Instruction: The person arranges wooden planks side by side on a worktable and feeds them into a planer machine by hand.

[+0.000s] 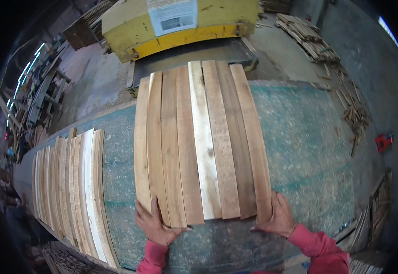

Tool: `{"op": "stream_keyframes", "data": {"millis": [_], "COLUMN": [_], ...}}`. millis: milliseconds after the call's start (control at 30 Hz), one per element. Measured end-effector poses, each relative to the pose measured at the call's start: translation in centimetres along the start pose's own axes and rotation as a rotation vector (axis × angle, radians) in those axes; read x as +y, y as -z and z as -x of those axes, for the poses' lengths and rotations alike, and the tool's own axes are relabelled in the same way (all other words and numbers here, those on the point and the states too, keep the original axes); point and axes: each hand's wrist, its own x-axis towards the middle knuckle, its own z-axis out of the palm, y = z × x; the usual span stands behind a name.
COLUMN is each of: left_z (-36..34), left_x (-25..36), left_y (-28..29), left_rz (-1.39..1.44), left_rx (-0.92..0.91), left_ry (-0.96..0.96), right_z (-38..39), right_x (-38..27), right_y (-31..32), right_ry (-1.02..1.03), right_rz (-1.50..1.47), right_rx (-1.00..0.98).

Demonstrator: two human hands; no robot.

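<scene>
Several long wooden boards (185, 146) lie side by side in front of me, edges against one another, one of them much paler than the others. Their far ends reach onto the dark bed (185, 59) of a yellow machine (217, 18). My left hand (159, 226) grips the near left corner of the row, fingers along the outer edge and over the top, thumb at the board ends. At the near right corner my right hand (277, 217) presses inward, its fingers along the outside board and its thumb across the end. The undersides of the boards are hidden.
A worn green tabletop (304, 132) bears the boards. More boards (71, 192) stand in a row on its left. Stacked wood (306, 36) and loose scrap sticks (352, 102) lie on the floor at right, near a red object (383, 142). A wooden rack (48, 93) stands far left.
</scene>
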Motion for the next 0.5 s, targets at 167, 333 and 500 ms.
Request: {"op": "stream_keyframes", "data": {"millis": [167,333,500], "left_z": [-16.0,-29.1,-33.6], "left_x": [-0.5,-1.4,-1.1], "left_y": [-4.0,-11.2,-14.7], "left_rz": [0.088,-0.01,-0.091], "left_rx": [-0.049,0.093,0.223], "left_ry": [0.096,0.123,0.135], "right_z": [-16.8,-30.3,-36.7], "right_x": [0.4,2.6,2.7], "right_y": [2.2,-0.1,-2.9], "right_ry": [0.068,0.068,0.057], "right_rz": [-0.064,0.104,0.359], "right_rx": [-0.007,0.303,0.469]}}
